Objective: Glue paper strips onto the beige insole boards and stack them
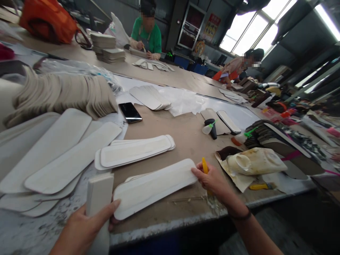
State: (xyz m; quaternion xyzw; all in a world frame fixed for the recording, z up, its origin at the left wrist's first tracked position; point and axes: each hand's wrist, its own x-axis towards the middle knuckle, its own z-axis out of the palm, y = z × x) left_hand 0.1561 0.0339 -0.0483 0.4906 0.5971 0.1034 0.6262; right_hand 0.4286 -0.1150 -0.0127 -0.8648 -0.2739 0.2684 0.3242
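My left hand (82, 226) is closed around a stack of narrow off-white strips (99, 193). Its thumb reaches the left end of a long white rounded panel (156, 189). At the panel's other end, the thumb and fingertips of my right hand (216, 182) pinch the edge. A yellow-handled tool (204, 165), probably a brush, is also held in the right hand, its lower end pointing down and blurred. More white panels peek out beneath this one. Just behind lies a small pile of similar panels (135, 151), each with a paler strip along its middle.
Loose white panels (61, 152) and a long row of curved pieces (63, 94) fill the left. A phone (130, 112) lies beyond. At right are a stained plastic container (247, 161), a yellow brush (261, 186) and dark stacked pieces (276, 141). Two people work across the table.
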